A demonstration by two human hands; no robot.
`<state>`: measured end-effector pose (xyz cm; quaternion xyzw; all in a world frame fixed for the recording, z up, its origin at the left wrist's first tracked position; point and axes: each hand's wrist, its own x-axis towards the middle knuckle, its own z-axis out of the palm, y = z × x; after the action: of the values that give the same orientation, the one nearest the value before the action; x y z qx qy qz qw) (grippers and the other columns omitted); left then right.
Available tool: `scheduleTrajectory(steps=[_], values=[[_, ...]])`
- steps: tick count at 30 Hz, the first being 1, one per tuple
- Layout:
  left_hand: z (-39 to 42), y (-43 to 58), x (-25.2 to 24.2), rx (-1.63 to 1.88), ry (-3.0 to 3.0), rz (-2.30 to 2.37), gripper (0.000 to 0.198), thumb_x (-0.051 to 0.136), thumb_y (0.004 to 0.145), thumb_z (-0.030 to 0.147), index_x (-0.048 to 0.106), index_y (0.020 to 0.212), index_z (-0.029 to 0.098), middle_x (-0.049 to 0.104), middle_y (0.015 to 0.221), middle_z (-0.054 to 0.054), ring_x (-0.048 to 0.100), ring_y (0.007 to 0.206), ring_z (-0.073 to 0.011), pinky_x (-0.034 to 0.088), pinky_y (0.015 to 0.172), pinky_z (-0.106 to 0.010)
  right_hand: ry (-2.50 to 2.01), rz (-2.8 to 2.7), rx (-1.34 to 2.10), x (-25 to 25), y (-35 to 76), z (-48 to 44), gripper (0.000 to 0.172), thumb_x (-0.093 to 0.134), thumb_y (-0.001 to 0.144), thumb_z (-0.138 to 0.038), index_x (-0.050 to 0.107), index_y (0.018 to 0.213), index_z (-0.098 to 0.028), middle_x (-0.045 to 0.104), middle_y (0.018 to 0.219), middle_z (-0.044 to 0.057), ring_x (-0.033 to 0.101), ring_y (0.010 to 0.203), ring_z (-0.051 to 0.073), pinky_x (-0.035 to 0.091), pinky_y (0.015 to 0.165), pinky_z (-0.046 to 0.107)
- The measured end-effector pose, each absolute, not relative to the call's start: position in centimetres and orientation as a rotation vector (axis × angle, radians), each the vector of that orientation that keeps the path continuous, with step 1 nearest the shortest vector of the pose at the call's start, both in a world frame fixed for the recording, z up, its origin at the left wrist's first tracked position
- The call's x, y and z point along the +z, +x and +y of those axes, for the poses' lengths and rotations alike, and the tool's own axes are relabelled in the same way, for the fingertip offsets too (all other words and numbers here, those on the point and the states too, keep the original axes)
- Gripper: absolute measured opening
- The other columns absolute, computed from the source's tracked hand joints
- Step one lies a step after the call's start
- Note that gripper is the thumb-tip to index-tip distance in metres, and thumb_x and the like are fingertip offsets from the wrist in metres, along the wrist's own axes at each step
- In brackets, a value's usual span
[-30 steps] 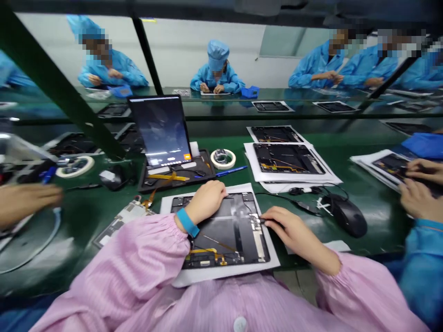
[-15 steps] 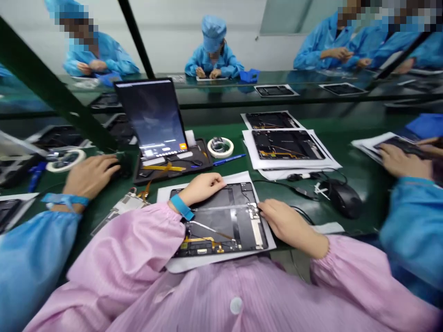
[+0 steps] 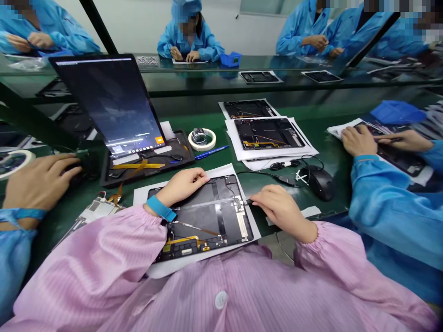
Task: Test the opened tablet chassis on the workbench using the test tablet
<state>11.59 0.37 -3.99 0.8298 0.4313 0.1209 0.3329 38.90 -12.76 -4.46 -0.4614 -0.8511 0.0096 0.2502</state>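
An opened tablet (image 3: pixel 202 221) lies on white paper (image 3: pixel 246 180) in front of me, its black inside, circuit board and gold ribbon cables showing. My left hand (image 3: pixel 184 183), with a blue wrist strap (image 3: pixel 161 208), rests over the tablet's top edge, fingers curled together and thumb against the edge. At the tablet's right side my right hand (image 3: pixel 278 208) pinches a small black cable plug (image 3: pixel 249 202) close to the side edge. Whether the plug sits in a port is too small to tell.
A lit tablet (image 3: pixel 114 106) stands in a black tray (image 3: pixel 185 161). Beyond are a tape roll (image 3: pixel 212 138), blue pen (image 3: pixel 212 152) and more opened tablets (image 3: pixel 268 133). A mouse (image 3: pixel 320 183) with cables lies right. Co-workers' hands are at left (image 3: pixel 41 182) and right (image 3: pixel 360 139).
The view has shifted, so the bench appears farther left. My right hand's fingers have closed into a pinch on the black plug beside the tablet. My left hand stays on its top edge.
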Motion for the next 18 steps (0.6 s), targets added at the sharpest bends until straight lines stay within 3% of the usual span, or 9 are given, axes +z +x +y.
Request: scheduleTrajectory(steps=[7,18], values=[[0.3,11.7,-4.0,0.316,2.186,1.137,0.031,0.045,0.086,0.044,0.062,0.082,0.019,0.065,0.079,-0.001,0.055,0.069,-0.0162,0.036,0.061,-0.026,-1.237,-2.311,-0.062,-4.2,38.4,-12.5,0.016,0.05,0.094,-0.016,0.065,0.101,-0.018,0.069,0.087,0.003,0.051,0.086,0.019,0.036,0.083,0.037],[0.7,11.7,-4.6,0.415,2.163,1.134,0.023,0.051,0.087,0.036,0.065,0.082,0.018,0.068,0.081,-0.002,0.06,0.074,-0.0161,0.041,0.064,-0.025,-1.264,-2.279,-0.094,-4.8,37.6,-12.4,0.015,0.049,0.095,-0.019,0.063,0.098,-0.017,0.067,0.085,0.005,0.052,0.086,0.02,0.038,0.085,0.038]])
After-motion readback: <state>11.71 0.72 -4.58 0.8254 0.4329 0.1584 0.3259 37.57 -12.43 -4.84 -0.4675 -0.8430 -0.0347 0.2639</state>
